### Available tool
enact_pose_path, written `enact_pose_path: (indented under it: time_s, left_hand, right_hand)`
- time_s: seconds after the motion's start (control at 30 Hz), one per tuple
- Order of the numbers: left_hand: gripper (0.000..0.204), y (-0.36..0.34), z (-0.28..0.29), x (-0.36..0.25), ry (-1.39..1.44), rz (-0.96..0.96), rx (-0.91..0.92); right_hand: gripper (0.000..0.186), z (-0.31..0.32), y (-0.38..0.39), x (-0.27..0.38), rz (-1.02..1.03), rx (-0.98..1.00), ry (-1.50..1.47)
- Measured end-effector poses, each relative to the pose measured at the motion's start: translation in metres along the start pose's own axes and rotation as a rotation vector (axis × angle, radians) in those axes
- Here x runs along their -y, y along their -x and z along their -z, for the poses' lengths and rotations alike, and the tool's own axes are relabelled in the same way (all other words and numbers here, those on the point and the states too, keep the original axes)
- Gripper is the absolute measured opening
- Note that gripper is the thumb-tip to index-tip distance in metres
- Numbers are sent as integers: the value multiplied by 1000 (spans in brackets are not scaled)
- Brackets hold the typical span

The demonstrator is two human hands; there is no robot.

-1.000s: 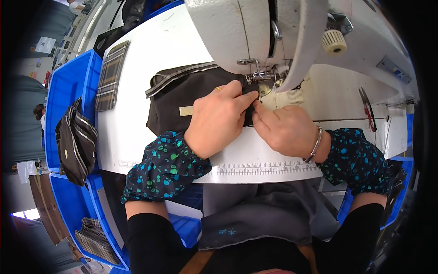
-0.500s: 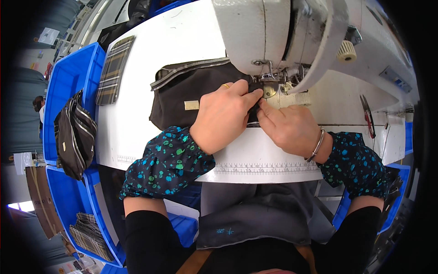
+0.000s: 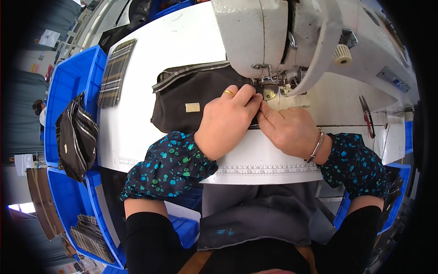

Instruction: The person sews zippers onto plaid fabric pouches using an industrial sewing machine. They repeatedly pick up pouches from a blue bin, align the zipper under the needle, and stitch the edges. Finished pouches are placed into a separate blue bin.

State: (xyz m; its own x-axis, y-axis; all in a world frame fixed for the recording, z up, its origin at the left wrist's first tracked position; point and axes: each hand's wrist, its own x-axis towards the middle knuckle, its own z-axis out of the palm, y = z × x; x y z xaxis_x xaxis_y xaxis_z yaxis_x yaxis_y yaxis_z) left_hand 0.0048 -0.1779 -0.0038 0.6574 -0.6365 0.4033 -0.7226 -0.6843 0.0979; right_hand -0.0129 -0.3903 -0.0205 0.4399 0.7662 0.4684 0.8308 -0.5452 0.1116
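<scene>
A dark fabric pouch piece [image 3: 178, 98] with a metal zipper [image 3: 191, 74] along its far edge and a small beige label [image 3: 192, 108] lies flat on the white sewing table [image 3: 173, 41]. My left hand [image 3: 226, 119] is closed on its right edge, fingertips pinching the cloth just in front of the presser foot [image 3: 268, 80] of the sewing machine [image 3: 251, 41]. My right hand [image 3: 290, 130] is closed too, thumb and forefinger meeting the left fingertips at the same edge. The pinched cloth is mostly hidden by my fingers.
Black-and-red scissors [image 3: 367, 116] lie right of the machine. A folded plaid cloth [image 3: 117, 73] is at the table's left edge. Blue bins [image 3: 75, 68] stand beyond it, with a dark pouch [image 3: 76, 139] draped over one and plaid pieces [image 3: 92, 237] in another.
The left hand has shifted slightly nearer to me, its fingers bunching closer to the right hand's fingertips. Part of the dark edge between the hands is now covered.
</scene>
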Motion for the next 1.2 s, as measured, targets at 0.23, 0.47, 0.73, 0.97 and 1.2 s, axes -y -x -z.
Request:
enact_pose_path:
  time_s: [0.23,0.47,0.73,0.97,1.2]
  left_hand:
    - [43,1,-5,0,-108,-5,28]
    - [59,-1,5,18,60,31,173]
    - [52,-5,8,11,-66,-12,185]
    - [48,-1,4,10,-68,-26,96]
    - [39,0,2,1,-92,-15,39]
  right_hand:
    - [27,-2,-1,0,0,-14,2]
    - [27,-3,-1,0,-4,-42,-28]
    - [27,-2,-1,2,-25,-10,-60]
    - [28,-2,1,2,-21,8,-27]
    - [28,1,1,6,-17,14,-40]
